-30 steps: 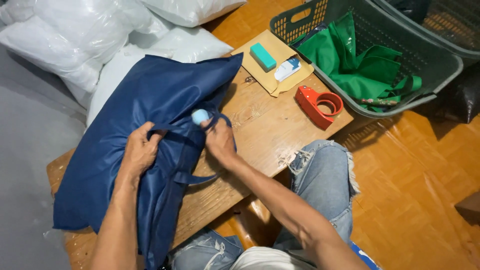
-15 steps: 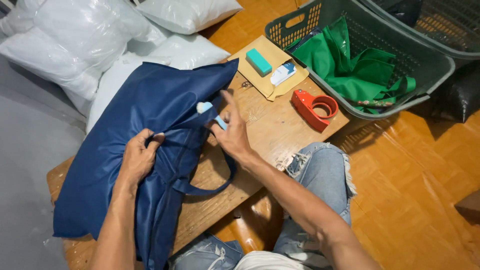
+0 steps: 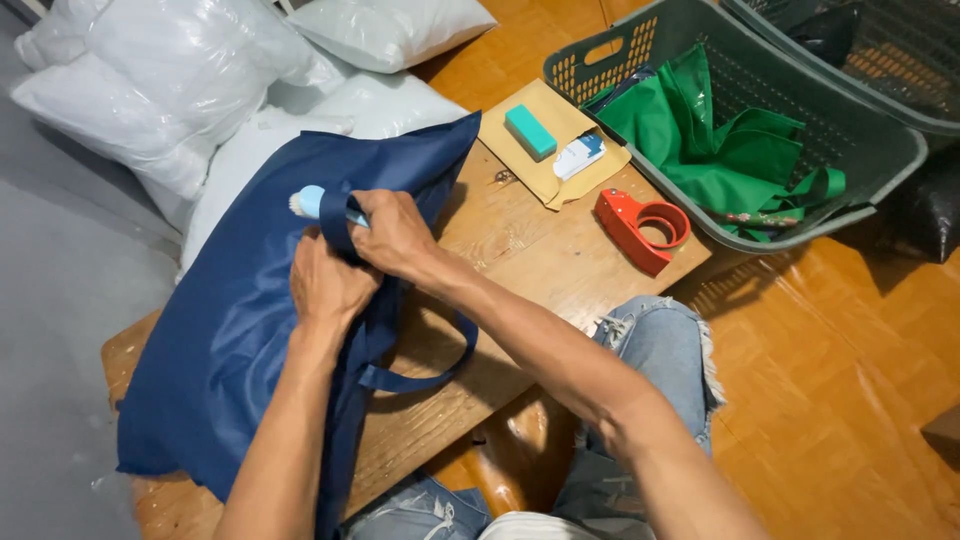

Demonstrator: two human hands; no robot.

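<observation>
A dark blue fabric tote bag (image 3: 230, 330) lies flat across a low wooden table (image 3: 540, 270). My right hand (image 3: 395, 235) grips a light blue brush (image 3: 308, 203) with white bristles at its left end, and one bag handle loops over it. My left hand (image 3: 325, 285) presses and pinches the bag's fabric just below the brush. The other bag handle (image 3: 430, 375) curls loose over the table beside my right forearm.
A red tape dispenser (image 3: 640, 228) sits on the table's right end. A tan envelope (image 3: 555, 150) carries a teal block (image 3: 530, 132) and a small white and blue item (image 3: 578, 157). A green basket (image 3: 860, 160) holds green bags. White plastic-wrapped pillows (image 3: 170, 90) lie behind.
My right hand has carried the brush left, from near the bag's right edge onto the bag. My left hand has risen to meet it under the handle.
</observation>
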